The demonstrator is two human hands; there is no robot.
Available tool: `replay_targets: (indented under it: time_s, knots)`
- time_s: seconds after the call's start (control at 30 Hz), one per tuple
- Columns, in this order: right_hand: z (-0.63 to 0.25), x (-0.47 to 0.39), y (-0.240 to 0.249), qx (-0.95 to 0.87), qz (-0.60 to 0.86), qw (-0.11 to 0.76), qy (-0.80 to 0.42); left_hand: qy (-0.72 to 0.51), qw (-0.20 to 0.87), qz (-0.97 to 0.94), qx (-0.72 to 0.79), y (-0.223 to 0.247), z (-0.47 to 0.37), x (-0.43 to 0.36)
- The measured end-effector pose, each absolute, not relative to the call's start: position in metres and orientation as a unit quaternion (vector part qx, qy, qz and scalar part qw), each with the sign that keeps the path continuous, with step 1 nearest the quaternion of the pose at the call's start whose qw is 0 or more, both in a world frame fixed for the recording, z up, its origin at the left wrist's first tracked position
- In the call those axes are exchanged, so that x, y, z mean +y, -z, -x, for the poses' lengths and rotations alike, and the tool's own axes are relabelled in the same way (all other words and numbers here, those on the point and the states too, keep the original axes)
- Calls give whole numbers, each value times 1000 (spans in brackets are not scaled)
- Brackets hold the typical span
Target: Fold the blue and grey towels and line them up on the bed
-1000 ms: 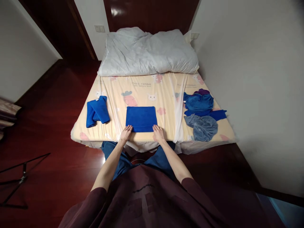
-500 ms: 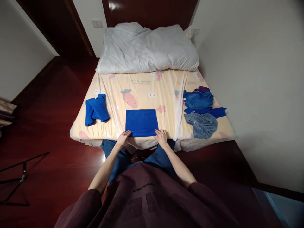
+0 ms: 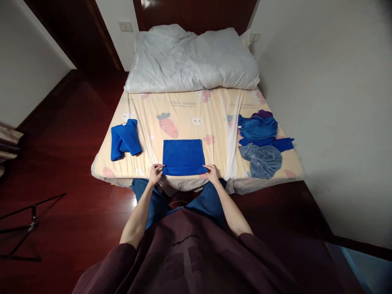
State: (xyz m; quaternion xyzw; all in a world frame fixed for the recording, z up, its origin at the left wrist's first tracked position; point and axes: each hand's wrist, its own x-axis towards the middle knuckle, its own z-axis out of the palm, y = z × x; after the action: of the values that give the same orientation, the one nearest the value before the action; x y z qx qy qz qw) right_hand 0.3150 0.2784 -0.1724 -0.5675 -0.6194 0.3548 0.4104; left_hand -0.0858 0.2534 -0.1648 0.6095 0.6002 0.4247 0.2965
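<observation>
Head view: I had the blue cloth (image 3: 183, 153) lying flat on the bed (image 3: 185, 130), near its front edge.
Left hand (image 3: 156, 174): I pinched the cloth's left side near me.
Right hand (image 3: 212, 174): I pinched its right side likewise.
Clothes pile (image 3: 260, 141): lay to my right, well apart.

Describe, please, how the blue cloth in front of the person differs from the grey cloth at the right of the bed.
The blue cloth is bright; the grey cloth is dull with pale lettering.
The blue cloth forms a nearly flat rectangle; the grey cloth is crumpled.
The left hand and right hand grip the blue cloth; neither touches the grey cloth.
Both cloths lie on the printed sheet.
</observation>
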Motion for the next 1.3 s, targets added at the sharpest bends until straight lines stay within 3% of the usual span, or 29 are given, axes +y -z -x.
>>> replay_targets:
  time_s: [0.93,1.17,1.3]
  knots:
    - [-309,282,165,-594,613,437,-284,-460,341,-487,659,155,78,256]
    - [-309,283,168,-580,626,441,-276,-437,295,-504,684,155,73,257]
    - [-304,280,164,-534,653,462,-273,-425,203,-537,700,146,68,248]
